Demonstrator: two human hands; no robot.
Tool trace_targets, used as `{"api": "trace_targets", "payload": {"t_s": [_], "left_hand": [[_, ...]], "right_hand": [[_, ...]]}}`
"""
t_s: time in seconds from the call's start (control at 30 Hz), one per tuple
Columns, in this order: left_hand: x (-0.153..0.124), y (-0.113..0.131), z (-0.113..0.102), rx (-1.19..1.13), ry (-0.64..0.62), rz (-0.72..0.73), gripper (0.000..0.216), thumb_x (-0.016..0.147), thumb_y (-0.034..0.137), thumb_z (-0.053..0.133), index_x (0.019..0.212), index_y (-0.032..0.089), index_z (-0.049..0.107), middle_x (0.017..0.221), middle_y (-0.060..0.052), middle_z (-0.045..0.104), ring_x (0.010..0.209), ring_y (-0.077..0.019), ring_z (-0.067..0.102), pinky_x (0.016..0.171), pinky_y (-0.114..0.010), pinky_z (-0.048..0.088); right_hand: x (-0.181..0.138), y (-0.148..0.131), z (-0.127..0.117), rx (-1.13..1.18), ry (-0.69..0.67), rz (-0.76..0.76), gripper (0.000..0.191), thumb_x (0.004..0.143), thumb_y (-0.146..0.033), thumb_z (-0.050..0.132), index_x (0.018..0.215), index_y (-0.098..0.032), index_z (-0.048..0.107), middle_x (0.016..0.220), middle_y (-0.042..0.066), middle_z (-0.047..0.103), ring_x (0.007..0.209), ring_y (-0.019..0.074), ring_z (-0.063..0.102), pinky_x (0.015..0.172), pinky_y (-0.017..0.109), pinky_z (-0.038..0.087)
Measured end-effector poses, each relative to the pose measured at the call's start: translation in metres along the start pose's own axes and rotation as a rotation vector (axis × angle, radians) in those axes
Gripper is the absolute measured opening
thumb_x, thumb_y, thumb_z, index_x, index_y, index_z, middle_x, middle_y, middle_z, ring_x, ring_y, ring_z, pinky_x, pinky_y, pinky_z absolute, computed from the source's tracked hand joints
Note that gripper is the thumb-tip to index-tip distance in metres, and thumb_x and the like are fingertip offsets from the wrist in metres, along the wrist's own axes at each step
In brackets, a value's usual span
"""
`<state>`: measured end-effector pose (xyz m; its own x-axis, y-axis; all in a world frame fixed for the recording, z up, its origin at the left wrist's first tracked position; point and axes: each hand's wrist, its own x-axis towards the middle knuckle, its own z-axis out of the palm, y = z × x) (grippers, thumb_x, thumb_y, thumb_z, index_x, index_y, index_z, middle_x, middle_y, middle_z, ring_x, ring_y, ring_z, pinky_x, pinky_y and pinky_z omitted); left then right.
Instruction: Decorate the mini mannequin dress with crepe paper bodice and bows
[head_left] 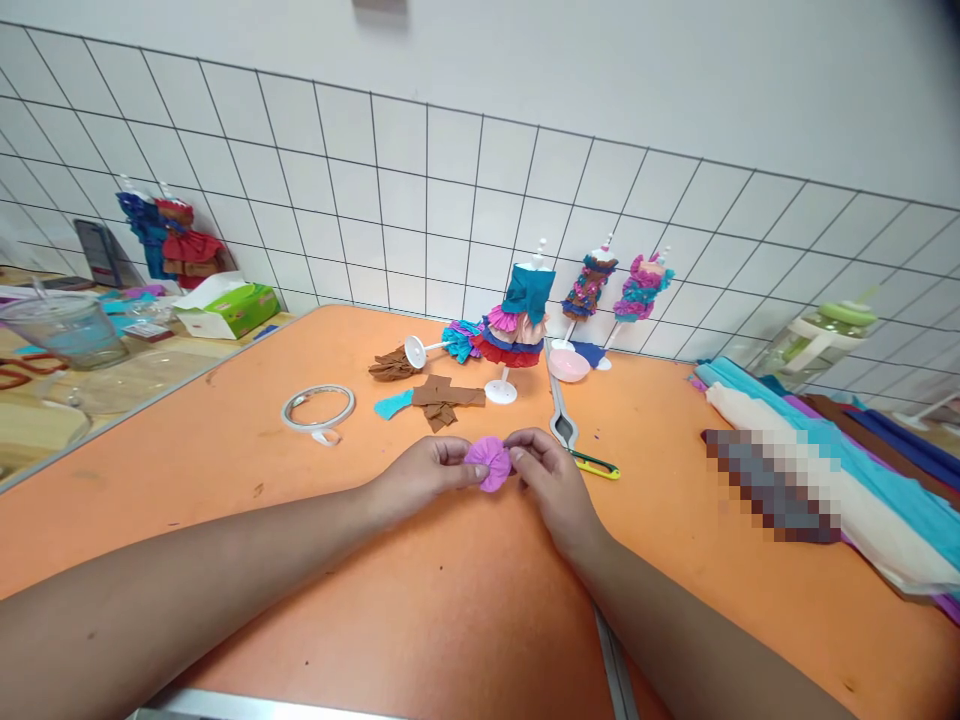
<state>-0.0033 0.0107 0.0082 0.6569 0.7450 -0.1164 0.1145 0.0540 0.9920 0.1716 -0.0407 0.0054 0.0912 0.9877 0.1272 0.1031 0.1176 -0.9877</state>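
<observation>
A small gathered piece of purple crepe paper [489, 462] is held just above the orange table [315, 520], near its middle. My left hand [420, 478] pinches its left edge and my right hand [551, 480] pinches its right edge, the fingers of both closed on the paper. Beyond my hands lie brown paper scraps [444, 398], a teal scrap [393, 404] and a roll of clear tape [318, 408]. Scissors [570, 428] with a green handle lie just right of my right hand.
Small mannequin stands dressed in layered crepe paper [517, 320] line the tiled wall, one lying on its side [431, 348]. Folded sheets of coloured crepe paper [840, 460] are stacked at the right. A green tissue box [229, 310] and a plastic cup [64, 330] sit on the wooden table at left.
</observation>
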Motion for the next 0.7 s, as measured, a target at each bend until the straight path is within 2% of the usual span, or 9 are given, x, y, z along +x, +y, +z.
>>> {"api": "trace_targets", "payload": {"t_s": [0.07, 0.27, 0.33, 0.43, 0.5, 0.6, 0.63, 0.7], "left_hand": [[-0.0002, 0.0005, -0.0003, 0.034, 0.005, -0.001, 0.031, 0.075, 0.042, 0.07, 0.087, 0.014, 0.07, 0.09, -0.006, 0.071, 0.088, -0.0216, 0.062, 0.081, -0.031, 0.044], [0.0002, -0.0004, -0.0009, 0.126, 0.027, 0.005, 0.028, 0.074, 0.04, 0.069, 0.076, 0.013, 0.065, 0.075, -0.001, 0.064, 0.073, -0.0169, 0.057, 0.069, -0.027, 0.04], [-0.0001, -0.0006, -0.0009, 0.122, 0.019, -0.002, 0.025, 0.075, 0.039, 0.067, 0.077, 0.014, 0.064, 0.076, -0.001, 0.063, 0.074, -0.0166, 0.057, 0.069, -0.026, 0.04], [-0.0006, -0.0011, -0.0009, 0.149, 0.005, -0.012, 0.025, 0.075, 0.039, 0.066, 0.076, 0.014, 0.063, 0.075, -0.001, 0.063, 0.073, -0.0168, 0.056, 0.068, -0.026, 0.04], [-0.0008, -0.0014, -0.0007, 0.187, 0.008, -0.003, 0.026, 0.075, 0.04, 0.066, 0.074, 0.014, 0.062, 0.073, 0.0, 0.061, 0.071, -0.0165, 0.055, 0.066, -0.026, 0.039], [-0.0007, -0.001, -0.0001, 0.214, 0.023, 0.004, 0.027, 0.074, 0.04, 0.066, 0.073, 0.014, 0.061, 0.071, 0.0, 0.059, 0.069, -0.016, 0.054, 0.065, -0.026, 0.038], [-0.0007, -0.0006, 0.0, 0.211, 0.029, 0.0, 0.027, 0.074, 0.041, 0.066, 0.072, 0.015, 0.061, 0.071, 0.0, 0.059, 0.069, -0.0161, 0.054, 0.065, -0.026, 0.038], [-0.0008, 0.0006, 0.0002, 0.199, 0.028, -0.012, 0.027, 0.073, 0.042, 0.066, 0.072, 0.015, 0.061, 0.072, 0.0, 0.06, 0.07, -0.0166, 0.054, 0.065, -0.026, 0.038]], "right_hand": [[0.0, -0.0005, -0.0007, -0.002, -0.041, 0.04, 0.023, 0.079, -0.038, 0.053, 0.091, -0.02, 0.06, 0.087, 0.003, 0.064, 0.079, 0.018, 0.059, 0.06, 0.027, 0.044], [0.0032, 0.0005, -0.0016, -0.2, -0.017, 0.014, 0.018, 0.076, -0.034, 0.058, 0.069, -0.018, 0.06, 0.072, 0.001, 0.062, 0.072, 0.0163, 0.057, 0.069, 0.028, 0.044], [0.0035, 0.001, -0.0022, -0.167, 0.004, 0.033, 0.016, 0.077, -0.034, 0.055, 0.076, -0.019, 0.06, 0.075, 0.001, 0.063, 0.072, 0.0164, 0.058, 0.066, 0.028, 0.044], [0.0033, 0.0009, -0.0029, -0.141, 0.017, 0.029, 0.025, 0.078, -0.036, 0.055, 0.096, -0.019, 0.061, 0.086, 0.002, 0.065, 0.078, 0.0173, 0.059, 0.068, 0.028, 0.046], [0.0032, 0.0003, -0.0029, -0.197, -0.001, 0.005, 0.023, 0.079, -0.037, 0.056, 0.09, -0.019, 0.063, 0.084, 0.003, 0.066, 0.079, 0.0177, 0.059, 0.071, 0.029, 0.045], [0.0031, -0.0005, -0.0031, -0.287, -0.003, -0.006, 0.02, 0.078, -0.036, 0.057, 0.068, -0.019, 0.06, 0.072, 0.002, 0.064, 0.073, 0.0174, 0.058, 0.07, 0.029, 0.045], [0.0029, -0.0004, -0.0033, -0.287, 0.008, 0.001, 0.02, 0.078, -0.035, 0.057, 0.068, -0.019, 0.06, 0.073, 0.002, 0.064, 0.073, 0.0175, 0.059, 0.069, 0.029, 0.045], [0.0019, 0.0001, -0.0041, -0.226, 0.021, 0.013, 0.018, 0.078, -0.036, 0.058, 0.083, -0.019, 0.062, 0.087, 0.004, 0.067, 0.079, 0.018, 0.061, 0.072, 0.03, 0.046]]}}
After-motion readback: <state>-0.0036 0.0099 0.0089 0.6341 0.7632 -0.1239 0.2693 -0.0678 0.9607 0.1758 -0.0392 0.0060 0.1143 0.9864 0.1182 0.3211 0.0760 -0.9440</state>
